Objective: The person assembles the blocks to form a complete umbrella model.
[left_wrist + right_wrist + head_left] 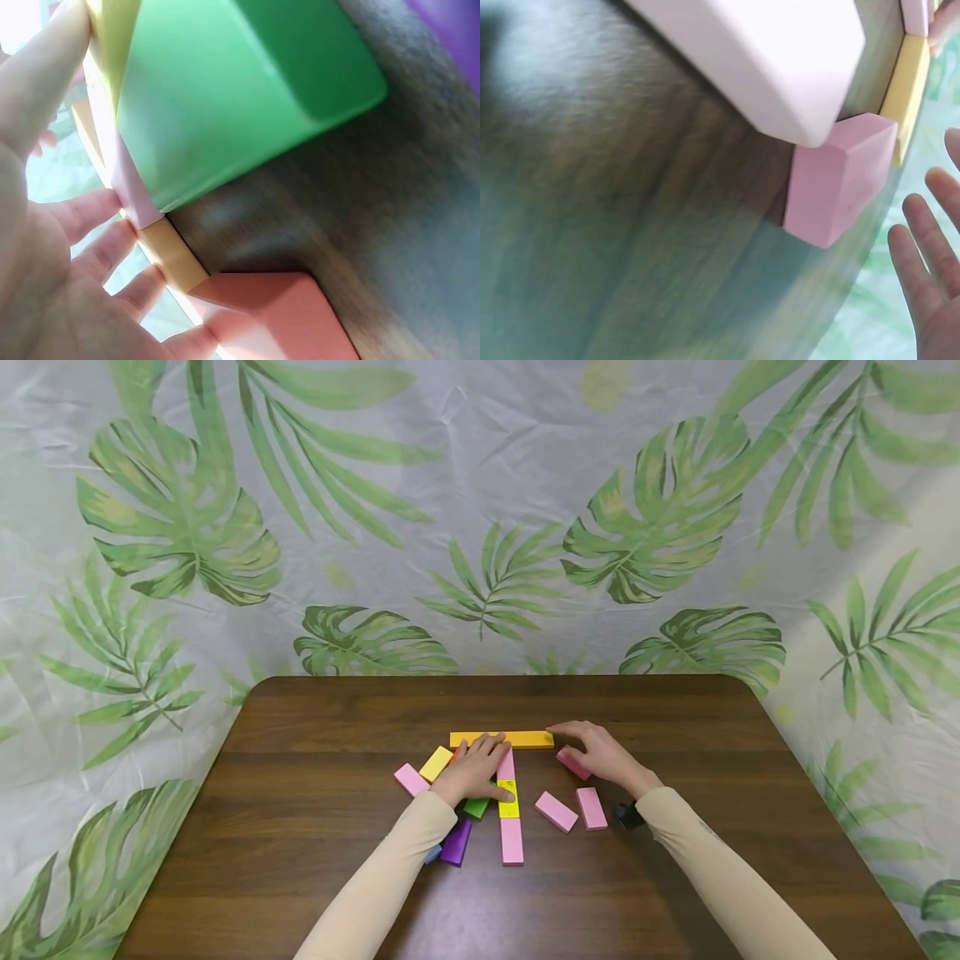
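Observation:
A long orange strip (528, 740) lies crosswise on the table; whether it is one piece or several blocks I cannot tell. From its middle a column runs toward me: a pink block (506, 766), a yellow block (508, 799) and another pink block (512, 842). My left hand (474, 770) lies over the junction, fingers spread along the strip, thumb on the yellow block. Under and beside it are a green block (210, 97) and a red-orange block (277, 315). At the strip's right end, my right hand (600, 753) has its fingers extended, above a loose pink block (573, 764).
Left of the column lie a yellow block (436, 764), a pink block (412, 780), a purple block (456, 843) and a partly covered blue block (432, 854). Two pink blocks (556, 812) lie right of it. A small black object (628, 815) is by the right wrist. Leaf-print cloth (480, 527) hangs behind the table.

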Demonstrator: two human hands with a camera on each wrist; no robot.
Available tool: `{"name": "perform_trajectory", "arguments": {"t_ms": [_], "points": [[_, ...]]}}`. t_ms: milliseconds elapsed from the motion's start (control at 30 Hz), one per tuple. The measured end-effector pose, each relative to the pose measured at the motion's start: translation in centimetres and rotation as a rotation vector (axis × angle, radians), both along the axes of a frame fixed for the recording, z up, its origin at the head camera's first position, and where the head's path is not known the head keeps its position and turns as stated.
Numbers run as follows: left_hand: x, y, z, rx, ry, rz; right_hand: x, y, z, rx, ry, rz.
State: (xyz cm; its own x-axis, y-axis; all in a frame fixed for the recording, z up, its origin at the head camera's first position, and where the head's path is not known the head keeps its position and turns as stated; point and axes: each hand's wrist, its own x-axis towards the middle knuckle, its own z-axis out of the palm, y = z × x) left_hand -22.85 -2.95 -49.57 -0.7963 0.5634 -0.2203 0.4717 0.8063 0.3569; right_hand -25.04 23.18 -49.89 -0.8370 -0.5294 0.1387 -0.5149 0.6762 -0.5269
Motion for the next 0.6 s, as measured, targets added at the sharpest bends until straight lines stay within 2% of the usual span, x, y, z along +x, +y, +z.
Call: {"name": "perform_trajectory", "arguments": {"t_ms": [433, 600], "points": [[0.0, 0.1, 0.0, -0.010, 0.000, 0.005, 2.0, 1.2, -0.6, 0.065, -0.002, -0.007], [0.0, 0.2, 0.0, -0.008, -0.009, 0.012, 2.4, 1.5, -0.8, 0.078, -0.047, -0.017]]}}
